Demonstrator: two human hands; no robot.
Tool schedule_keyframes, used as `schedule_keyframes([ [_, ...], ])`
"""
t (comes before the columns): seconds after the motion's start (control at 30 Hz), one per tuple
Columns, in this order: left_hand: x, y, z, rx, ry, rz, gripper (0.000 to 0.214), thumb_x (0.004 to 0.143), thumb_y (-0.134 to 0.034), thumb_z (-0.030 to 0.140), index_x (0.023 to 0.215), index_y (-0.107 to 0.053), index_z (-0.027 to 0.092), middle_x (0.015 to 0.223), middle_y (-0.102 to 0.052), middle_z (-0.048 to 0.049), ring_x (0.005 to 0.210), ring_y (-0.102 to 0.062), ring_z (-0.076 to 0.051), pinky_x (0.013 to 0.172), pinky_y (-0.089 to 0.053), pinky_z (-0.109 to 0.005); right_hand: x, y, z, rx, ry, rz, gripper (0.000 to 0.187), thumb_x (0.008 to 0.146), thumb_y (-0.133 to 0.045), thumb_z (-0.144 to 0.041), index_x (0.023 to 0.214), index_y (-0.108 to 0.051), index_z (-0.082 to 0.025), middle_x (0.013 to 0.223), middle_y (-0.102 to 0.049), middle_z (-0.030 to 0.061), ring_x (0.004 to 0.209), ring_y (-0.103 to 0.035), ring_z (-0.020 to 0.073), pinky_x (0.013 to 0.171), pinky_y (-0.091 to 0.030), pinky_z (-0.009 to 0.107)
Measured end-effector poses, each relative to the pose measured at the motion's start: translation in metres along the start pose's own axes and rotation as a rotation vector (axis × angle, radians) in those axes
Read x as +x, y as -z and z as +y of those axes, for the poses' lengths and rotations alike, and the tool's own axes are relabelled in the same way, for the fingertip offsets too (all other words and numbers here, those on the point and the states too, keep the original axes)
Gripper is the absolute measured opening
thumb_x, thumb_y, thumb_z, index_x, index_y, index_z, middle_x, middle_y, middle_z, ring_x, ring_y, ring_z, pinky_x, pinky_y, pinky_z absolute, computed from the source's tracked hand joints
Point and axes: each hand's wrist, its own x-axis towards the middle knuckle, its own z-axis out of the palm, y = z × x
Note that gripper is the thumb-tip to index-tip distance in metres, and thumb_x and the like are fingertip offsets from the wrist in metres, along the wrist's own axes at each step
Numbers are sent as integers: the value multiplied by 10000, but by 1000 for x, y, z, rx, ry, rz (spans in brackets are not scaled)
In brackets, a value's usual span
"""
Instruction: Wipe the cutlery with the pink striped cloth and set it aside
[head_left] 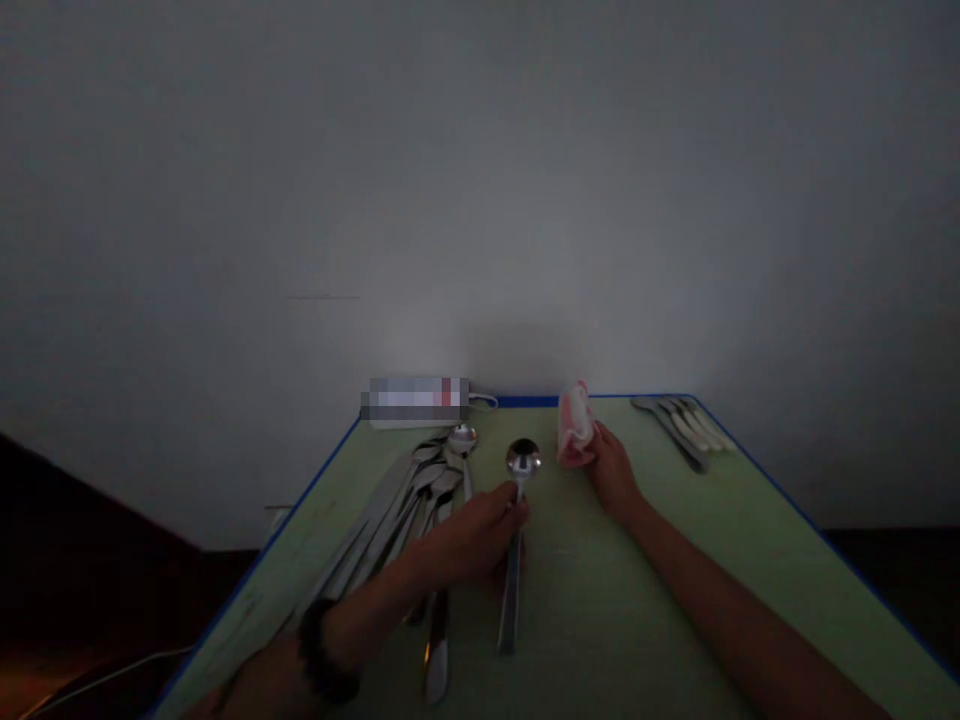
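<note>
My left hand [484, 535] grips a metal spoon [510, 590] by the neck of its handle, its round bowl pointing away from me. A folded pink and white cloth [575, 428] is pinched in my right hand [613, 472], to the right of the spoon and apart from it. Beneath and beside my left forearm lies a loose pile of metal cutlery [367, 530], spoons with long handles among it; the forearm hides part of this pile. On the far right of the table, several pieces of cutlery [679, 425] lie side by side, some with pale handles.
The light green table [600, 620] has a blue edge and stands against a grey wall [480, 200]. At its back left sits a white box-like object [416, 410], partly blurred out, with a white loop of cord [484, 402] beside it.
</note>
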Motion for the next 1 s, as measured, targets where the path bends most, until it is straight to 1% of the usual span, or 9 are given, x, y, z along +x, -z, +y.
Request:
schedule_keyframes([
  [0.07, 5, -14, -5, -111, 35, 99, 279, 884, -293, 411, 833, -462, 195, 729, -575, -1, 668, -557, -155, 650, -416, -269, 4, 1, 3, 58, -17, -5, 252, 741, -437, -378, 827, -574, -185, 836, -618, 24, 740, -540, 172, 667, -415, 280],
  [0.17, 7, -24, -10, -317, 110, 80, 286, 885, -279, 441, 819, -431, 208, 606, -541, 42, 487, -512, -124, 493, -392, -228, 9, 1, 7, 159, -68, -52, 273, 737, -409, -372, 862, -565, -186, 856, -621, 26, 749, -557, 177, 652, -433, 288],
  [0.27, 8, -27, -10, -452, 136, 116, 290, 885, -278, 453, 832, -428, 211, 569, -523, 56, 402, -442, -107, 396, -339, -206, 11, 1, 8, 169, -99, -102, 189, 694, -497, -318, 786, -579, -176, 769, -612, 8, 729, -543, 166, 659, -421, 271],
  [0.43, 10, -26, -8, -478, 68, 233, 231, 888, -348, 376, 806, -462, 193, 567, -514, 50, 514, -492, -110, 525, -407, -208, 7, 2, 0, -113, -25, -134, 79, 687, -508, -224, 701, -564, -169, 697, -555, -25, 672, -477, 129, 617, -378, 235],
  [0.53, 11, -29, -12, -541, 64, 253, 230, 885, -362, 365, 753, -440, 194, 536, -485, 61, 468, -478, -98, 488, -411, -199, 6, 2, 0, -116, -47, -112, 62, 691, -499, -232, 702, -529, -179, 675, -528, -36, 645, -465, 123, 580, -371, 226],
  [0.67, 12, -33, -17, -687, 76, 224, 241, 896, -313, 386, 791, -424, 200, 447, -401, 93, 330, -397, -83, 337, -343, -173, 9, 1, 7, 138, -178, -27, 112, 692, -518, -278, 774, -510, -202, 690, -561, -35, 633, -510, 136, 569, -407, 239],
  [0.77, 11, -31, -16, -713, 66, 195, 229, 896, -312, 377, 884, -447, 192, 443, -399, 97, 320, -398, -76, 329, -329, -157, 13, 2, 8, 392, -251, 4, 155, 682, -553, -269, 821, -514, -213, 743, -607, -22, 655, -556, 152, 599, -445, 270],
  [0.9, 8, -27, -13, -705, 90, 150, 215, 884, -329, 348, 954, -456, 188, 454, -409, 95, 332, -380, -75, 327, -317, -150, 16, 6, 2, 625, -339, -113, 183, 704, -575, -256, 875, -544, -201, 821, -652, 10, 718, -596, 172, 719, -467, 333],
  [1.0, 7, -27, -11, -673, 105, 88, 229, 879, -318, 307, 1012, -461, 187, 457, -439, 87, 341, -401, -83, 334, -324, -154, 16, 8, -4, 690, -399, -166, 198, 733, -563, -283, 911, -549, -198, 864, -661, 27, 756, -607, 187, 759, -466, 359],
])
